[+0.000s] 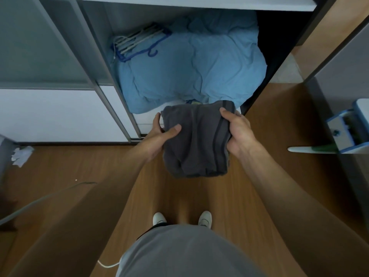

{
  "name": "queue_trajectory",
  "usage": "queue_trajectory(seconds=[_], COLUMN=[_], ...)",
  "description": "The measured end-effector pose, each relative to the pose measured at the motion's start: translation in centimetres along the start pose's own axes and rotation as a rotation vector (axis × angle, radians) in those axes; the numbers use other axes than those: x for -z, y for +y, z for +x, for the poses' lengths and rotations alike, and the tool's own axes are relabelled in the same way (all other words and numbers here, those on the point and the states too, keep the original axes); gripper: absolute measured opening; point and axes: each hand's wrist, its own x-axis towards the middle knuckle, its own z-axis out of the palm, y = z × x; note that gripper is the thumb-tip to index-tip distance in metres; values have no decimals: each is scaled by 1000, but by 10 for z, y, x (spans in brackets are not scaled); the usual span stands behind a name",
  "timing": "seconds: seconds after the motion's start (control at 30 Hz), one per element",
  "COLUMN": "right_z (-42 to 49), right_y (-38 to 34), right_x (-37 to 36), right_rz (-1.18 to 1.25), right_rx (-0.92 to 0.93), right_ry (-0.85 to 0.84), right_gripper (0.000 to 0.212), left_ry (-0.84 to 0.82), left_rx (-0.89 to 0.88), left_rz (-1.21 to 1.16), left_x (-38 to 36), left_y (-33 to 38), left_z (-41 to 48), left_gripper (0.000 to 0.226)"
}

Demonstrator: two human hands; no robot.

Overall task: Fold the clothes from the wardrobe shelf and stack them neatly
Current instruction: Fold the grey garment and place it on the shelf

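Note:
A dark grey garment [196, 138] with darker stripes along its right side hangs folded in the air in front of the open wardrobe. My left hand [162, 131] grips its left edge, thumb on top. My right hand [237, 130] grips its right striped edge, fingers curled over the top. Behind it, on the wardrobe shelf [148, 118], lies a large crumpled light blue bedding bundle [191, 66]. A small bit of yellowish fabric [193, 102] peeks out just above the grey garment.
Blue and white hangers [137, 44] lie on the bundle's left. A sliding wardrobe door [60, 114] stands at left, a wooden panel [327, 27] at right. White crumpled paper [21, 155] and a grey cable [40, 200] lie on the wooden floor. A blue-white object [347, 128] juts in at right.

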Motion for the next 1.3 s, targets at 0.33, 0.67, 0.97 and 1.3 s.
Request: queue_trajectory(seconds=[0.33, 0.67, 0.97, 1.3], right_z=[6, 15, 18, 24], right_y=[-13, -6, -11, -38], right_x=[18, 52, 64, 89], right_rz=[-21, -573, -1166, -766], right_rx=[22, 133, 110, 40], right_ry=[121, 12, -183, -72], right_gripper=[62, 45, 63, 63], left_ry=[-162, -59, 57, 140], left_rx=[-393, -249, -400, -532], left_rz=[585, 789, 541, 519], left_x=[-19, -24, -42, -74], left_y=[18, 22, 42, 83], left_z=[14, 24, 22, 42], left_gripper=[110, 73, 70, 66])
